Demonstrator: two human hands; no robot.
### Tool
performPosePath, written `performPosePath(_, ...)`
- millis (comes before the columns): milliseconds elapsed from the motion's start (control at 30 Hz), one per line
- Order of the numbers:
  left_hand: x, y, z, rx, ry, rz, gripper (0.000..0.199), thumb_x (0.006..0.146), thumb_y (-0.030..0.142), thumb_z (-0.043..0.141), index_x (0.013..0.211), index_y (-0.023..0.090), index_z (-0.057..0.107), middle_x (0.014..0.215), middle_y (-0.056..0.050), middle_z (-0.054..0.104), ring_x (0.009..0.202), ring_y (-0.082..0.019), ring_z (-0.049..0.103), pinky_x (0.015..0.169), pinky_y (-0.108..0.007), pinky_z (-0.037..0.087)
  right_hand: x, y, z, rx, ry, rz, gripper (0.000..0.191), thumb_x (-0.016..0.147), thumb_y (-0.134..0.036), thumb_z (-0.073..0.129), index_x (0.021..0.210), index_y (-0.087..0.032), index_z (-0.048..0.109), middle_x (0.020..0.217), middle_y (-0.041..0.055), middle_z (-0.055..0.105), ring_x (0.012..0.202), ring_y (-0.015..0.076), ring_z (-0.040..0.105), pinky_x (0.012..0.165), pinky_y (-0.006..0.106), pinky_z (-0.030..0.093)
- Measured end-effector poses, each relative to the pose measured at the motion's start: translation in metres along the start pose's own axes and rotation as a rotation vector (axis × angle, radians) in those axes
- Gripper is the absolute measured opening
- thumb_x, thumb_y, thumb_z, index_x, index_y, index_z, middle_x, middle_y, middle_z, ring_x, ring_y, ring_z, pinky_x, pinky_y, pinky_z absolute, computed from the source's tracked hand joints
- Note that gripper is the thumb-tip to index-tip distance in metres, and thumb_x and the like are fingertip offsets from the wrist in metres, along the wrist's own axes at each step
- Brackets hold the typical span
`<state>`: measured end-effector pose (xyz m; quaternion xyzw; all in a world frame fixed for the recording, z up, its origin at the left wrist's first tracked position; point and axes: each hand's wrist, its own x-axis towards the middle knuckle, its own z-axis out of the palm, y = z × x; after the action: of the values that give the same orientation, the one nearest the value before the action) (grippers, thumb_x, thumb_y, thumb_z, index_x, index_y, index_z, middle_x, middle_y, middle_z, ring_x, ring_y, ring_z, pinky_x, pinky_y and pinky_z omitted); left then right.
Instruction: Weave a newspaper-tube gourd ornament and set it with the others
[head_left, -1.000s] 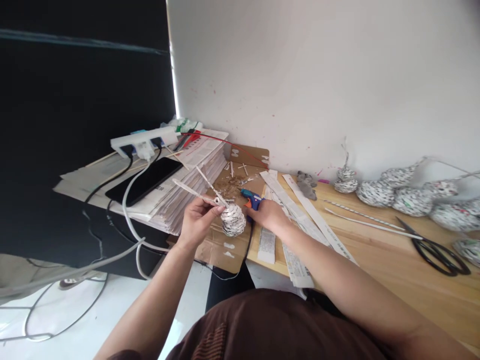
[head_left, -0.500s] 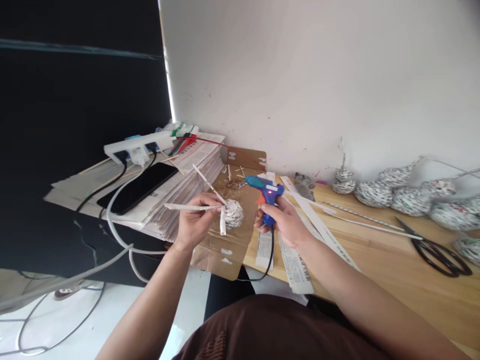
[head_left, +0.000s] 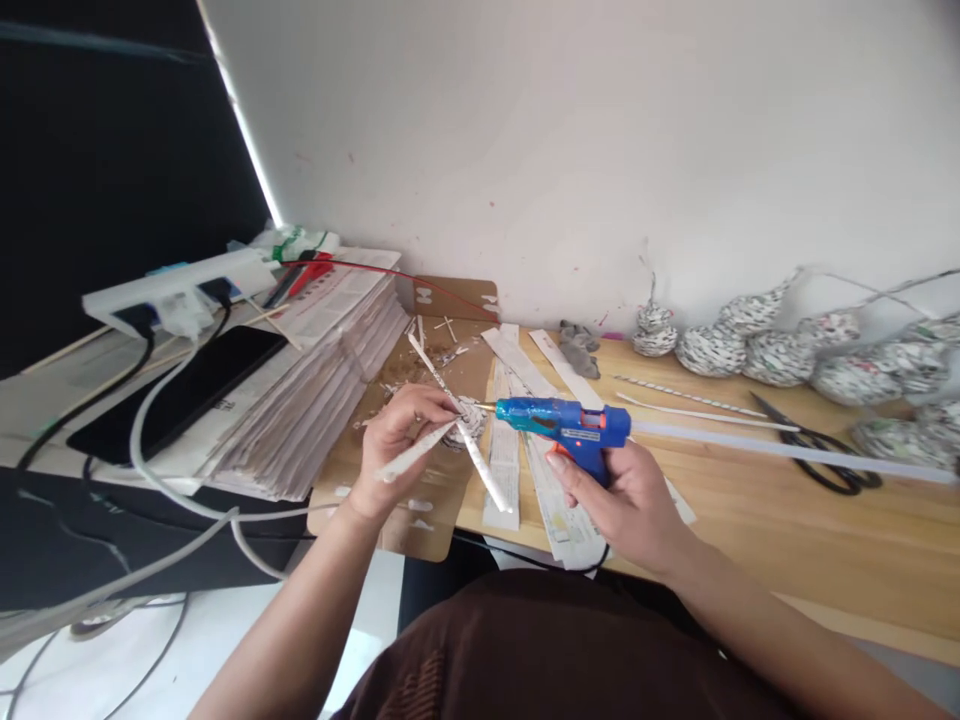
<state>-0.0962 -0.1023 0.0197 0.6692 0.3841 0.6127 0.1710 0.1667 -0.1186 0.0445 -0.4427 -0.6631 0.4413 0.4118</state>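
My right hand (head_left: 626,495) is wrapped round the grip of a blue hot glue gun (head_left: 562,418), with a long pale glue stick (head_left: 750,445) running out of its back. The gun's nozzle points left and is close to a small woven paper ball (head_left: 472,415); I cannot tell whether they touch. My left hand (head_left: 401,435) is closed in a pinch at the ball, where rolled paper strips (head_left: 484,465) stick out in several directions. Its fingers hide part of the ball and the strips' joint.
Flat newspaper strips (head_left: 502,470) and cardboard (head_left: 337,525) lie under the hands. On the left are a newspaper stack (head_left: 315,420), a phone (head_left: 180,390) and a power strip (head_left: 180,290). Black scissors (head_left: 825,470) and several woven paper gourds (head_left: 780,355) stand right, along the wall.
The glue gun has turned side-on, its nozzle now at the ball, and the glue stick shows. The strips in my left hand have turned. The whole view has shifted.
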Motion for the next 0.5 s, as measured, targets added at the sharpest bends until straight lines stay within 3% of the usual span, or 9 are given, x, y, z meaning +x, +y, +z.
performPosePath(133, -0.0043, 0.0007, 0.0015, 0.086, -0.059, 0.094, 0.011, 0.086, 0.014, 0.073, 0.085, 0.025, 0.071, 0.092, -0.005, 0.076, 0.09, -0.021, 0.07, 0.087, -0.038, 0.053, -0.0043, 0.0061, -0.0035, -0.168, -0.001, -0.084, 0.024, 0.09, -0.043, 0.069, 0.078, -0.022, 0.068, 0.058, -0.0016, 0.055, 0.051, 0.0142, 0.05, 0.046, 0.027, 0.037)
performPosePath(267, -0.0059, 0.0005, 0.0029, 0.14, -0.103, 0.151, 0.016, 0.089, 0.009, 0.066, 0.087, 0.024, 0.071, 0.094, -0.005, 0.077, 0.09, -0.02, 0.071, 0.087, -0.039, 0.053, -0.0064, 0.0053, -0.0048, -0.304, -0.014, -0.148, 0.024, 0.091, -0.044, 0.069, 0.099, -0.022, 0.074, 0.071, 0.0025, 0.065, 0.067, 0.0201, 0.061, 0.052, 0.029, 0.043)
performPosePath(500, -0.007, 0.0025, 0.0046, 0.184, -0.121, 0.216, 0.013, 0.089, 0.01, 0.067, 0.087, 0.022, 0.071, 0.092, -0.005, 0.08, 0.088, -0.019, 0.073, 0.084, -0.036, 0.056, -0.0087, 0.0017, -0.0058, -0.45, -0.099, -0.139, 0.027, 0.097, -0.044, 0.061, 0.105, -0.021, 0.072, 0.086, 0.0035, 0.073, 0.076, 0.0205, 0.068, 0.072, 0.033, 0.054)
